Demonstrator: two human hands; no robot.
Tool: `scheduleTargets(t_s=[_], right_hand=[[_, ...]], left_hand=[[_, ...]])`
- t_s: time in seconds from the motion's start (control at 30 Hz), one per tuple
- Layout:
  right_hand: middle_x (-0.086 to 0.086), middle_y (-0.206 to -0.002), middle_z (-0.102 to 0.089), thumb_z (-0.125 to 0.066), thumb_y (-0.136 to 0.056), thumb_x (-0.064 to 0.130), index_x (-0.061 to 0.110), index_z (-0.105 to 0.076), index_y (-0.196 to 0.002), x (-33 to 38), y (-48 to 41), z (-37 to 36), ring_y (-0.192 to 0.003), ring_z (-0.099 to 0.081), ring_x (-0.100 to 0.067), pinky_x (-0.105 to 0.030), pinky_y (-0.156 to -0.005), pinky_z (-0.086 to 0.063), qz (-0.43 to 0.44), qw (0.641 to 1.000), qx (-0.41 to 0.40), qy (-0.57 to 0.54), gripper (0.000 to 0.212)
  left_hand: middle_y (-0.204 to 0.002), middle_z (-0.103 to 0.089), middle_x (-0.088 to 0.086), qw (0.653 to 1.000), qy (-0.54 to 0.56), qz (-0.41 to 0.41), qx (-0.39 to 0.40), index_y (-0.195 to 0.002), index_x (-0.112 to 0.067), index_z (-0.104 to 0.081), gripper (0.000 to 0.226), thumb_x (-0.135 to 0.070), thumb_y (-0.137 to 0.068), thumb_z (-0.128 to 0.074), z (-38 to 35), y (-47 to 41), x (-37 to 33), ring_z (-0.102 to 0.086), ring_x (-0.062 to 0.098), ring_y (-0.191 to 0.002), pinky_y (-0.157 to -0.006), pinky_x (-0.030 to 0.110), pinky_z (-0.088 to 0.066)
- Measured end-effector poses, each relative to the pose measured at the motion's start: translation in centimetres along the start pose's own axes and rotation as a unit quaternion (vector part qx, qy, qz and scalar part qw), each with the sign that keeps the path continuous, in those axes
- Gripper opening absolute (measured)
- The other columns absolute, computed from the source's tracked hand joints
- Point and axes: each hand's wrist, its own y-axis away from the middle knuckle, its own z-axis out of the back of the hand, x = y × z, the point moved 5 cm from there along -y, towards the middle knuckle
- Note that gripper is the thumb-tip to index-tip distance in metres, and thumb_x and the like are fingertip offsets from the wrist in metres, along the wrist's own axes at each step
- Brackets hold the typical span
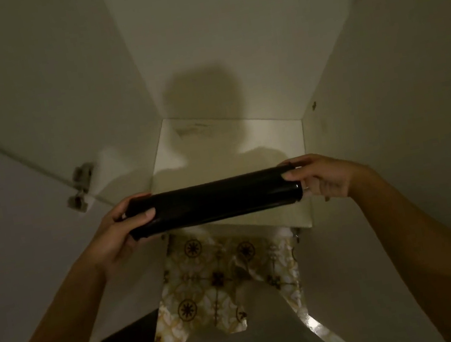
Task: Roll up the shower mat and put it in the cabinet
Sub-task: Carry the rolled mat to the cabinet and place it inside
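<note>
Head view: one black rolled shower mat [213, 201], held level just over the front edge of the open cabinet [230, 152]. Left hand [121, 233] wraps the left end, thumb on top, fingers curled under. Right hand [319, 177] clamps the right end, fingers pressed over the top. Gripping both ends likely keeps the roll from springing open and lines it up with the shelf. Count: one mat, two hands, one cabinet door [10, 177], two hinges [81, 189]. Patterned floor [206, 278] below.

Both arms reach forward — left hand [121, 233] and right hand [320, 175] curled, gripping.
</note>
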Motion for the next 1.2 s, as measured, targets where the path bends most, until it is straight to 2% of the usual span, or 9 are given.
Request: scheduleTargets(t_s=[0.13,0.3,0.47,0.6,0.7,0.8,0.93,1.03,1.2], right_hand=[[-0.014,-0.116,-0.071,-0.087,-0.068,0.018,0.004,-0.065,-0.120,0.4,-4.9,2.4,-0.109,-0.067,-0.026,-0.026,-0.081,-0.057,0.040,0.995,-0.078,-0.047,0.058],[-0.013,-0.113,-0.073,-0.086,-0.067,0.026,0.005,-0.069,-0.115,1.0,-10.6,6.2,-0.106,-0.069,-0.025,-0.026,-0.081,-0.056,0.089,0.970,-0.181,-0.133,0.055],[-0.011,-0.115,-0.072,-0.084,-0.069,0.019,0.010,-0.065,-0.122,0.0,-20.5,10.6,-0.107,-0.068,-0.028,-0.042,-0.091,-0.055,0.064,0.954,-0.203,-0.209,0.057],[-0.011,-0.107,-0.075,-0.085,-0.065,0.014,0.013,-0.068,-0.116,-0.9,-29.5,12.1,-0.099,-0.071,-0.028,-0.030,-0.078,-0.059,0.056,0.942,-0.210,-0.255,0.053],[-0.013,-0.106,-0.075,-0.086,-0.064,0.012,0.013,-0.068,-0.116,-1.0,-36.1,13.6,-0.098,-0.072,-0.028,-0.028,-0.076,-0.059,0.056,0.935,-0.224,-0.270,0.055],[-0.015,-0.107,-0.074,-0.084,-0.068,0.010,0.009,-0.063,-0.122,-0.4,-40.6,16.2,-0.096,-0.072,-0.029,-0.034,-0.079,-0.060,0.052,0.934,-0.252,-0.249,0.058],[-0.013,-0.106,-0.072,-0.081,-0.074,0.009,0.007,-0.061,-0.123,-1.5,-50.3,19.0,-0.091,-0.073,-0.026,-0.033,-0.076,-0.061,0.043,0.932,-0.289,-0.215,0.054],[-0.009,-0.101,-0.071,-0.078,-0.079,0.007,0.007,-0.063,-0.120,-1.7,-55.2,19.6,-0.090,-0.070,-0.023,-0.026,-0.067,-0.060,0.052,0.923,-0.320,-0.205,0.044],[-0.009,-0.108,-0.070,-0.079,-0.079,0.011,0.011,-0.067,-0.116,0.0,-58.5,21.7,-0.100,-0.067,-0.027,-0.040,-0.091,-0.056,0.072,0.911,-0.374,-0.161,0.038]], left_hand=[[-0.121,-0.067,0.009,0.997,0.055,0.045,-0.033,-0.122,-0.017,-0.065,0.045,-0.012,-0.077,-0.071,-0.1,-4.2,0.1,-0.067,0.027,-0.107,-0.078,0.037,-0.060],[-0.117,-0.069,0.012,0.990,0.083,0.084,-0.081,-0.112,-0.016,-0.071,0.038,-0.020,-0.075,-0.077,-0.9,-13.6,-1.2,-0.066,0.029,-0.109,-0.077,0.037,-0.059],[-0.118,-0.063,0.014,0.972,0.139,0.112,-0.152,-0.120,-0.011,-0.064,0.039,-0.018,-0.082,-0.071,-0.4,-26.3,0.5,-0.063,0.031,-0.106,-0.076,0.034,-0.060],[-0.117,-0.062,0.013,0.941,0.209,0.127,-0.233,-0.111,-0.007,-0.065,0.031,-0.015,-0.082,-0.072,1.9,-34.2,3.5,-0.061,0.028,-0.110,-0.082,0.034,-0.054],[-0.124,-0.061,0.014,0.928,0.220,0.120,-0.274,-0.119,-0.004,-0.061,0.036,-0.015,-0.086,-0.071,3.6,-40.7,5.5,-0.058,0.029,-0.116,-0.098,0.037,-0.048],[-0.130,-0.060,0.011,0.931,0.219,0.106,-0.273,-0.126,-0.007,-0.060,0.041,-0.015,-0.087,-0.070,3.5,-46.2,5.9,-0.058,0.026,-0.118,-0.103,0.035,-0.046],[-0.127,-0.060,0.008,0.943,0.184,0.082,-0.263,-0.122,-0.009,-0.060,0.034,-0.017,-0.089,-0.067,6.0,-56.4,7.8,-0.061,0.019,-0.100,-0.089,0.031,-0.051],[-0.133,-0.058,0.008,0.941,0.175,0.084,-0.276,-0.130,-0.008,-0.057,0.043,-0.018,-0.090,-0.067,7.7,-61.3,9.0,-0.058,0.023,-0.116,-0.095,0.034,-0.049],[-0.136,-0.056,0.008,0.930,0.201,0.061,-0.301,-0.134,-0.008,-0.052,0.052,-0.021,-0.088,-0.070,7.7,-65.6,8.9,-0.056,0.022,-0.121,-0.093,0.031,-0.049]])
